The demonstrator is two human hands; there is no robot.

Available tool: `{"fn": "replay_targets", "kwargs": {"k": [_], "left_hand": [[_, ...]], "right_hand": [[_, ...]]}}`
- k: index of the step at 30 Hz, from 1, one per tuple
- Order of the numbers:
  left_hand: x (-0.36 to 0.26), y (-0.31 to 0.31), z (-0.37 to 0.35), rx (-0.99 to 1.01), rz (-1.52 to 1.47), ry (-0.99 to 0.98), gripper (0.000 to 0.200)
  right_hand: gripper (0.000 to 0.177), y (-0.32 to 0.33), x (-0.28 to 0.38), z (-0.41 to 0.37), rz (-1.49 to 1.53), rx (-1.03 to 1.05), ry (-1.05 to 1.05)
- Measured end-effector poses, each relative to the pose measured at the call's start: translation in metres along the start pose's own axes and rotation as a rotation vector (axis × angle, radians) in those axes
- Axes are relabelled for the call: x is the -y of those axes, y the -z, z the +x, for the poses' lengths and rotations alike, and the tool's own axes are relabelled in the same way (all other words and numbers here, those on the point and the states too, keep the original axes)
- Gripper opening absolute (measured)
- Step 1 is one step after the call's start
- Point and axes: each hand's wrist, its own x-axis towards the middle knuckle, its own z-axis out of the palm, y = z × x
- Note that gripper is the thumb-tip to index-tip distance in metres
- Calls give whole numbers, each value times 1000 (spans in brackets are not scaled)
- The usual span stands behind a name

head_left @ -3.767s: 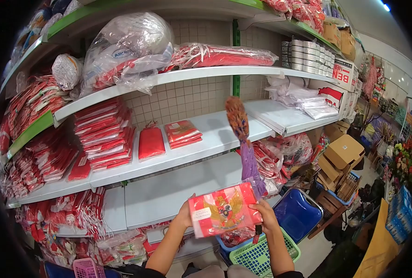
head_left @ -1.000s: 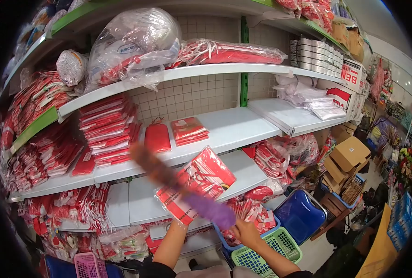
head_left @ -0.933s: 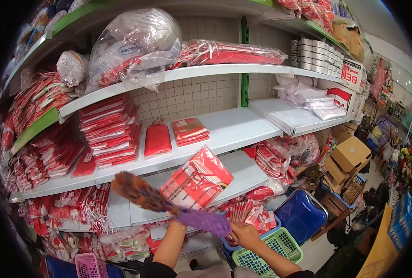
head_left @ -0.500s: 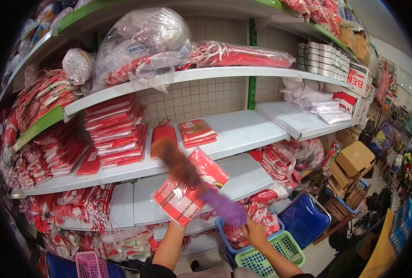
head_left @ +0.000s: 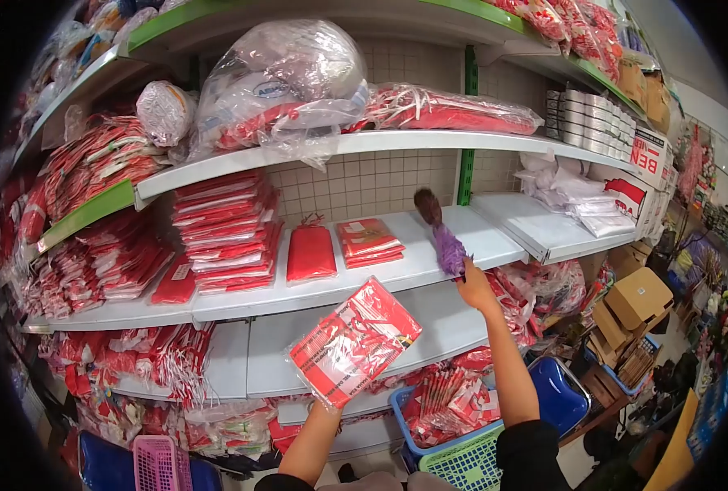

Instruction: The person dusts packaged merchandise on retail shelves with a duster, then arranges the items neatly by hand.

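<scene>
My left hand (head_left: 324, 409) holds a flat red-and-white plastic-wrapped packet (head_left: 356, 342) from below, in front of the lower shelf; its fingers are mostly hidden behind the packet. My right hand (head_left: 475, 288) is wrapped round the lower end of a purple duster (head_left: 447, 250) with a dark brown tip. The duster is upright, slightly tilted left, over the right part of the middle shelf (head_left: 417, 263). On that shelf, left of the duster, lie a small stack of red packets (head_left: 369, 242), a plain red packet (head_left: 311, 254) and a tall stack of red and white packets (head_left: 226, 233).
Large clear plastic bags (head_left: 286, 90) fill the upper shelf. Below my hands stand a blue basket of red packets (head_left: 446, 409) and a green basket (head_left: 466, 462). A pink basket (head_left: 161, 465) is at lower left. Cardboard boxes (head_left: 638, 296) and a blue container (head_left: 558, 397) are at right.
My right hand has risen to the right with the duster, which was blurred across the packet and now is over the shelf's right part. The view has shifted slightly. The packet stays in my left hand.
</scene>
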Motion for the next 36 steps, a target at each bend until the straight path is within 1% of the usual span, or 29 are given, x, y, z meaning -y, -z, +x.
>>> {"fn": "replay_targets", "kwargs": {"k": [3,6,9,11,13,16,17,20,21,24,27,30,31,34,35,36], "left_hand": [[-3,-1,-4,7,-7,-20,91],[-7,-3,-6,11,-8,-30,92],[-9,-3,-7,22,-15,-32,92],[-9,-2,-6,35,-26,-24,93],[-7,-2,-5,51,-35,-14,93],[-5,-2,-1,88,-43,21,94],[-4,-2,0,97,-39,42,95],[3,-7,9,124,30,135,95],[4,-9,16,124,83,172,96],[9,-34,39,54,317,285,96],[5,-50,46,-301,503,270,73],[-10,-43,58,-246,996,189,71],[-20,-36,65,-184,1056,191,63],[-34,-46,79,-190,1156,69,52],[-35,-40,89,-233,1082,-60,44],[-42,-32,98,-219,1145,-105,41]], "right_hand": [[55,24,20,6,-83,227,-170],[53,46,55,-21,-289,18,-106],[49,51,86,-54,-105,-213,323],[45,49,100,-84,234,-18,517],[50,55,116,-107,216,103,733],[58,67,135,-127,53,189,864],[57,62,136,-132,15,183,871],[54,40,126,-142,51,49,931],[41,38,126,-141,115,-108,917],[23,19,107,-141,483,-188,564],[17,32,124,-129,484,-279,168],[24,36,131,-99,621,-339,63],[24,37,133,-86,627,-356,76],[23,17,117,-39,681,-391,120],[22,10,115,-23,713,-368,116],[22,2,114,-7,746,-344,112]]}}
